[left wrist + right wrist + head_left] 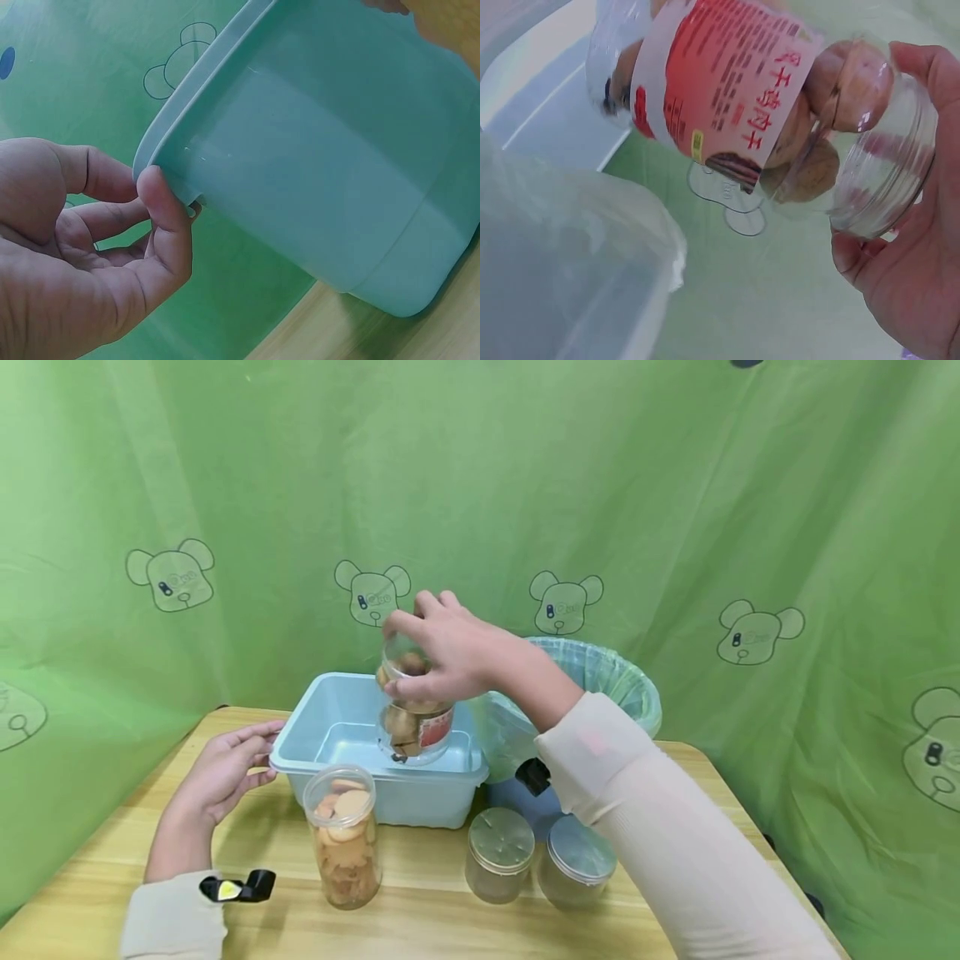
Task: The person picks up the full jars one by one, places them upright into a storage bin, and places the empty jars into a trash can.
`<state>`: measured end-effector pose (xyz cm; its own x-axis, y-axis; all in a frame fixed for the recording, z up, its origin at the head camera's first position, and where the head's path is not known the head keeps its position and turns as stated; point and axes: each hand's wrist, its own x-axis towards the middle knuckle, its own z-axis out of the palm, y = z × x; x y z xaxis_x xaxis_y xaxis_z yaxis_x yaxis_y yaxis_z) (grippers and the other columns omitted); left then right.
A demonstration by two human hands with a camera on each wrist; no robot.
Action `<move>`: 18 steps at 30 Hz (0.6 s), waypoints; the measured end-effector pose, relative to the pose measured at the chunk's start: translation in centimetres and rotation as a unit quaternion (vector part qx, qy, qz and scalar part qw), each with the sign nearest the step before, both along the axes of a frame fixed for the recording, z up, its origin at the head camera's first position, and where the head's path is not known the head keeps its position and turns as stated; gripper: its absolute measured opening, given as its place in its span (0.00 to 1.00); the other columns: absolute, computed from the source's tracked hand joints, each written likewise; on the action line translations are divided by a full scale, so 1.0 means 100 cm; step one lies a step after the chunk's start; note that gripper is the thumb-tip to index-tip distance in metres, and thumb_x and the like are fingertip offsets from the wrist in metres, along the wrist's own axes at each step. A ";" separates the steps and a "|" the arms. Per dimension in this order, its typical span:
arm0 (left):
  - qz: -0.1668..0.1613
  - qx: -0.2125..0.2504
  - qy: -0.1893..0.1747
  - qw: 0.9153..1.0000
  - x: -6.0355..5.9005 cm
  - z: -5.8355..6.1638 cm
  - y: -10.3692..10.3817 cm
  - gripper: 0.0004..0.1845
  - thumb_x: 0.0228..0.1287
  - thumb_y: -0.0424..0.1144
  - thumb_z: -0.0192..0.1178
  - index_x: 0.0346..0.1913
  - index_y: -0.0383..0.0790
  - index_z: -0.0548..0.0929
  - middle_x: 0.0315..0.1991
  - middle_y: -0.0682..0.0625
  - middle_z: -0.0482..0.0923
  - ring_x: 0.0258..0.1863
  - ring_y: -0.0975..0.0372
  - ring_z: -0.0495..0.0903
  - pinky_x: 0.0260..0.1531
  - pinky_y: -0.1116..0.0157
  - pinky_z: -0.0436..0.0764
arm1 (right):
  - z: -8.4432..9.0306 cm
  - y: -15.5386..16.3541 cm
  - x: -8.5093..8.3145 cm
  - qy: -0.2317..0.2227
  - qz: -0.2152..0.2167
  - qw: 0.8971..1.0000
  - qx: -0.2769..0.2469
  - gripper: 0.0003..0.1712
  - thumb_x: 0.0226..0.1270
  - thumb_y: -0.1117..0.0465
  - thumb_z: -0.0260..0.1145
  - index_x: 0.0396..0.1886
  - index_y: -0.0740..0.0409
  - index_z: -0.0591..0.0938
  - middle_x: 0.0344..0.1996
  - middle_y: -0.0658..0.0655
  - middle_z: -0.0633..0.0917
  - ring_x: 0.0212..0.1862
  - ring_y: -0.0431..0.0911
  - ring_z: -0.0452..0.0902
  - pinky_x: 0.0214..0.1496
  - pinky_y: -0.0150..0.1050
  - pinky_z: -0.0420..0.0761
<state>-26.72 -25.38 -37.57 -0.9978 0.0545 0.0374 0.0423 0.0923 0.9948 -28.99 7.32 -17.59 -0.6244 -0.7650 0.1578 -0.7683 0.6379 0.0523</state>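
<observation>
My left hand (225, 768) pinches the rim of a light blue plastic basin (423, 797) at its left corner; thumb and fingertips meet the rim in the left wrist view. My right hand (468, 656) grips a clear plastic jar (724, 82) round its top, from above. Large round brown pieces fill much of this jar, and a red and white label wraps its side. In the head view it hangs over the right part of the basin, slightly tilted. Before the basin stands a tall clear jar (345, 852) of thin, round, biscuit-like pieces.
A bin (633, 681) lined with a pale green bag stands right of the basin. Two short jars with silvery lids, one left (501, 843) and one right (581, 852), stand in front of it. A green curtain (465, 485) hangs behind the wooden table (420, 927).
</observation>
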 end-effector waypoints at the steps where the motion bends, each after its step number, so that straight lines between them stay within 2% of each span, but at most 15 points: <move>1: 0.000 -0.001 0.000 1.000 0.000 0.000 0.000 0.29 0.76 0.31 0.44 0.76 0.25 0.60 0.56 0.46 0.76 0.41 0.64 0.78 0.40 0.67 0.84 | -0.002 -0.001 -0.002 -0.001 -0.004 1.000 0.000 0.32 0.67 0.35 0.62 0.65 0.41 0.71 0.50 0.54 0.68 0.50 0.51 0.60 0.48 0.45 0.70; 9: 0.002 -0.004 0.002 1.000 0.000 -0.001 0.000 0.28 0.77 0.31 0.44 0.76 0.26 0.60 0.56 0.44 0.75 0.42 0.64 0.78 0.40 0.68 0.84 | -0.019 -0.012 -0.019 -0.013 -0.058 0.998 0.022 0.34 0.67 0.35 0.60 0.69 0.41 0.68 0.51 0.54 0.66 0.51 0.52 0.58 0.51 0.43 0.62; 18: 0.000 0.001 0.006 1.000 -0.001 0.000 0.000 0.28 0.77 0.31 0.44 0.76 0.25 0.61 0.55 0.47 0.77 0.41 0.64 0.78 0.41 0.66 0.84 | -0.038 -0.024 -0.031 -0.046 -0.104 0.993 0.032 0.37 0.67 0.35 0.62 0.71 0.42 0.67 0.53 0.55 0.66 0.52 0.52 0.57 0.52 0.43 0.62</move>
<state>-26.79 -25.42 -37.56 -0.9973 0.0549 0.0496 0.0544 0.0898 0.9945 -32.10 4.88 -21.39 -0.7796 -0.6244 0.0484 -0.6236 0.7811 0.0326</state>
